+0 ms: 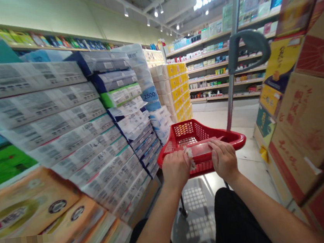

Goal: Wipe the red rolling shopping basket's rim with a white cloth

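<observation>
A red plastic shopping cart (196, 127) with a perforated basket stands in front of me. My left hand (176, 167) is closed around the left part of its handle (198, 149). Something whitish and crumpled, perhaps a tissue (190, 157), sticks out by the thumb of that hand. My right hand (224, 159) is closed over the right part of the same handle, its fingers resting on top. Through the mesh, the visible part of the basket shows no goods. The palms and the handle's underside are hidden.
Tall stacks of wrapped tissue packs (69, 104) line the left side. Cardboard boxes (311, 120) are piled close on the right. A metal pole (230, 94) with a grey loop handle (250, 49) rises beside the cart. Stocked shelves (215, 55) stand across the aisle's far end.
</observation>
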A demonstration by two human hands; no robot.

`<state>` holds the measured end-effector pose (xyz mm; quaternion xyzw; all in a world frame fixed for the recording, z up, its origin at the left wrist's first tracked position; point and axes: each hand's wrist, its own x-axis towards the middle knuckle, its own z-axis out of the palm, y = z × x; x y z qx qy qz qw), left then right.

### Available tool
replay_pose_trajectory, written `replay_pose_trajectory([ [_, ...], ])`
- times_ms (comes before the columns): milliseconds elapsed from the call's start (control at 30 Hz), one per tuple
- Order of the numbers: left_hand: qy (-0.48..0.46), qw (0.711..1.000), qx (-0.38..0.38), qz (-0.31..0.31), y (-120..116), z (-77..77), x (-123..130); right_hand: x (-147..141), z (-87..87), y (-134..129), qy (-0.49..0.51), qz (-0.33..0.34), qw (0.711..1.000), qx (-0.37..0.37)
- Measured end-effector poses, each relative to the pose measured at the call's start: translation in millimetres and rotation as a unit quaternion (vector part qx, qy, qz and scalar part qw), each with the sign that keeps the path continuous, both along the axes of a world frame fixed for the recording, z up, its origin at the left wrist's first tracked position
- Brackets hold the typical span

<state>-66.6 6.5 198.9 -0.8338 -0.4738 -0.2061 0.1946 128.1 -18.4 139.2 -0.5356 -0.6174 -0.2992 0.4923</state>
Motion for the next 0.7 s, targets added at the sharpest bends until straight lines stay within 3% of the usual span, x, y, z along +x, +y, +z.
replay_pose_trajectory([
  [133, 0.019, 0.999, -0.043, -0.003, 3.1, 2.7, 3.0, 3.1, -0.4, -2.6, -0.001, 0.001, 1.0, -0.002],
  [333, -0.015, 0.993, 0.083, -0.083, -8.9, -20.3, -14.0, 9.5, -3.0, -3.8, -0.012, 0.008, 1.0, -0.01],
  [567, 0.052, 0.992, -0.111, 0.03, -0.2, 17.7, -12.7, 6.3, -6.5, -3.5, -0.007, 0.009, 1.0, 0.004],
  [700, 0.023, 0.999, 0.011, -0.025, -14.1, -1.7, -10.3, 7.3, -4.0, -5.6, 0.0, 0.011, 1.0, 0.006],
])
